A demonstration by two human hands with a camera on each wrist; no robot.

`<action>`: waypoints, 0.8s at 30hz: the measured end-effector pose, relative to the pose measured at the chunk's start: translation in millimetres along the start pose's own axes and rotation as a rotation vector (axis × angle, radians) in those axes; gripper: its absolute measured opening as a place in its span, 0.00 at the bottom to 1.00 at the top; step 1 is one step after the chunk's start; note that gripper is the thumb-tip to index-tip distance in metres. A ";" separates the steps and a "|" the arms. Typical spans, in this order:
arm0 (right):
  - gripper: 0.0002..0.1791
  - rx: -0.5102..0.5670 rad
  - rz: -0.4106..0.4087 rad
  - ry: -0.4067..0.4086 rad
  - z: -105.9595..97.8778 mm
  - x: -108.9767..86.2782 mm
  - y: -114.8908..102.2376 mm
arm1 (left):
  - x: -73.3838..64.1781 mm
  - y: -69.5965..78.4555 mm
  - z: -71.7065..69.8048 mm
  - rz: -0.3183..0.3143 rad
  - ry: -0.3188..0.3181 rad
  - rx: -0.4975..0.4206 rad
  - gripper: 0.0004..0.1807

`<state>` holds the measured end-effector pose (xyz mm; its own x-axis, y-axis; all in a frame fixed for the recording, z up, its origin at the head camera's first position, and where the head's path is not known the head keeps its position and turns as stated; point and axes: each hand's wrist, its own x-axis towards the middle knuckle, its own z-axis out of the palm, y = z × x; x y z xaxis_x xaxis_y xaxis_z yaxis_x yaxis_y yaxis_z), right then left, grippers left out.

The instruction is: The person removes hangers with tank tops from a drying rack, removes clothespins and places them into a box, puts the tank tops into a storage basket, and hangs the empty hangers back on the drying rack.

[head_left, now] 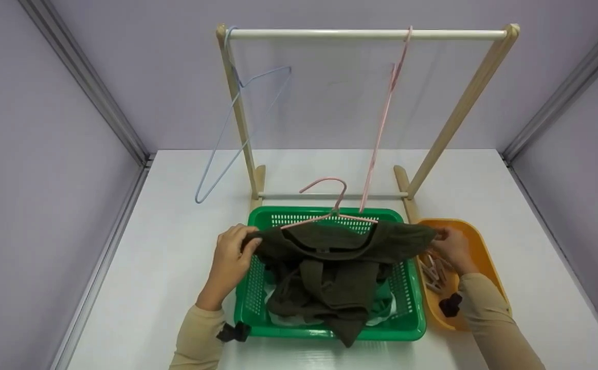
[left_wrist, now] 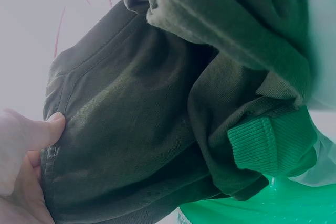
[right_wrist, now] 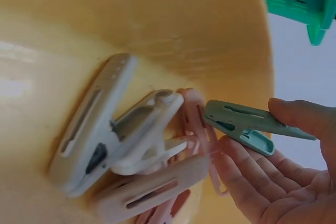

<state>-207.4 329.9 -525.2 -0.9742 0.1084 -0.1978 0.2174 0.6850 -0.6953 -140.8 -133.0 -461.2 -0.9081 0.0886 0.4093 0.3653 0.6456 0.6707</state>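
A dark green shirt (head_left: 329,244) hangs over the green basket (head_left: 329,333), with a pink hanger (head_left: 336,203) inside its neckline. My left hand (head_left: 232,257) pinches the shirt's left shoulder end; in the left wrist view the thumb (left_wrist: 50,129) presses on its stitched edge. Over the yellow-orange tub, beside the shirt's right end, is my right hand (head_left: 454,249). In the right wrist view it pinches a green clothespin (right_wrist: 247,119) between thumb and fingers. Several white and pink clothespins (right_wrist: 152,190) lie in the tub (right_wrist: 226,40). The shirt's end partly hides the right fingertips in the head view.
A wooden rack with a white rail (head_left: 324,34) stands behind the basket. From it hang a blue hanger (head_left: 219,139) at left and another pink hanger (head_left: 380,133) at right. A green ribbed cuff (left_wrist: 275,142) and white cloth (left_wrist: 323,40) show near the shirt.
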 end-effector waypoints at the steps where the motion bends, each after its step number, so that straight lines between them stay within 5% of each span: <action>1: 0.26 0.001 0.003 -0.004 0.2 0.1 0.4 | 0.0 -0.1 0.1 0.003 0.001 0.000 0.08; 24: 0.22 -0.053 -0.036 0.037 -2.5 -2.4 3.6 | 0.3 -1.9 1.9 0.010 0.003 0.002 0.08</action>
<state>-204.4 333.9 -525.5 -0.9831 0.1090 -0.1473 0.1799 0.7263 -0.6634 -142.2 -132.7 -463.5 -0.9038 0.0929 0.4177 0.3740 0.6460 0.6655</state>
